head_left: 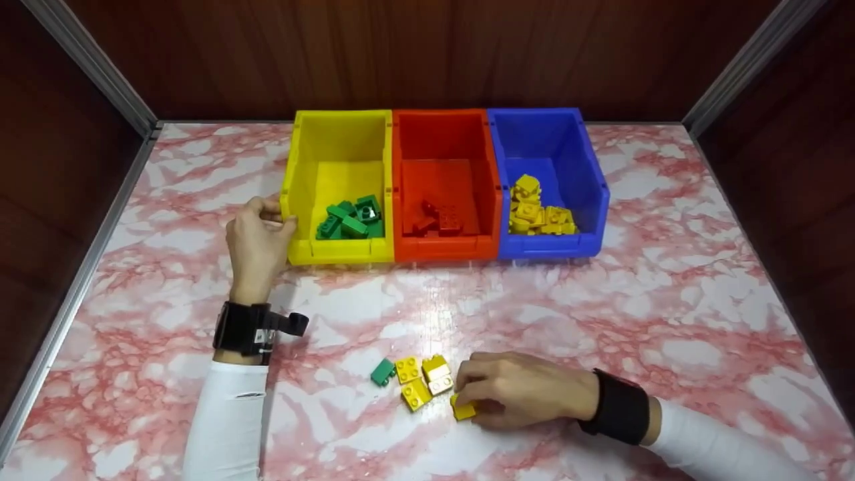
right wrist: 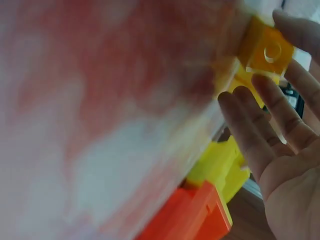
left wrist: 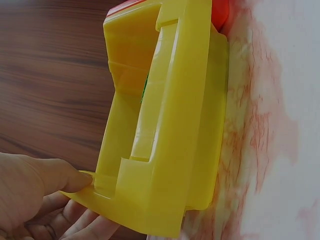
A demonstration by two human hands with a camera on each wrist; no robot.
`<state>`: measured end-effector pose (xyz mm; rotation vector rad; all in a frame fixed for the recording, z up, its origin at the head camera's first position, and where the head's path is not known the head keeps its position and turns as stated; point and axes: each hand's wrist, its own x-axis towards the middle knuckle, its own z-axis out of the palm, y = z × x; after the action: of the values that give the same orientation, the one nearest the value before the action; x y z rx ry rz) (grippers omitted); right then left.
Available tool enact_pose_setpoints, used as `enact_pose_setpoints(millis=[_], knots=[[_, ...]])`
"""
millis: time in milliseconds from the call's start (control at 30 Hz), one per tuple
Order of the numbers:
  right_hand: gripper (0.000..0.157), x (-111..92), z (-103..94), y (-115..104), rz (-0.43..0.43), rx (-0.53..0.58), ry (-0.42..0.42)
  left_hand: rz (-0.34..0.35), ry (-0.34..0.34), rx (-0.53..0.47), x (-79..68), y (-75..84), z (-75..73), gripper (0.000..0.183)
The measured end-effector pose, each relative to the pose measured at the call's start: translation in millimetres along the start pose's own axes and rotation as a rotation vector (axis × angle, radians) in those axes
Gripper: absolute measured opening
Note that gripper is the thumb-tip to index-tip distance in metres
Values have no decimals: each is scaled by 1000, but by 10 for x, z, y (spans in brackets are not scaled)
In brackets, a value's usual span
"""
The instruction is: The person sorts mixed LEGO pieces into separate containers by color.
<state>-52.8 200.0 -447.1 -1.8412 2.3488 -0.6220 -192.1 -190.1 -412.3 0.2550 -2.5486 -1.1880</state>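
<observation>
At the side of the yellow bin (head_left: 340, 252), my left hand (head_left: 257, 244) grips the rim. The left wrist view shows its thumb (left wrist: 75, 180) on top of the yellow rim and the other fingers beneath. My right hand (head_left: 518, 391) is low over the table, pinching a yellow toy brick (head_left: 463, 409) between thumb and forefinger. In the right wrist view that brick (right wrist: 270, 52) shows one round stud, and the other fingers are extended. Just left of this hand lie several loose yellow bricks (head_left: 416, 394) and one green brick (head_left: 383, 373).
A red bin (head_left: 446, 250) and a blue bin (head_left: 551, 247) stand joined to the yellow one. Green bricks (head_left: 347, 220) lie in the yellow bin, red bricks (head_left: 447, 219) in the red, yellow bricks (head_left: 531, 212) in the blue. Dark wooden panels (head_left: 427, 53) enclose the marbled table (head_left: 668, 300).
</observation>
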Motion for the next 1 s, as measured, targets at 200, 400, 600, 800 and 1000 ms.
enact_pose_setpoints(millis=[200,400,600,800,1000], knots=[[22,-19,-54,10,-3,54,35,-5,3,3,-4,-1,6,25],[31,-84,-216,119,24,-21,129,-5,-8,1,-1,9,-5,25],[33,-168,-504,323,90,-86,214,3,3,1,2,-7,1,25],[28,-280,-877,597,227,-128,298,5,4,2,2,-12,4,25],[27,-399,-1218,865,435,-195,343,6,2,4,4,-5,-4,25]])
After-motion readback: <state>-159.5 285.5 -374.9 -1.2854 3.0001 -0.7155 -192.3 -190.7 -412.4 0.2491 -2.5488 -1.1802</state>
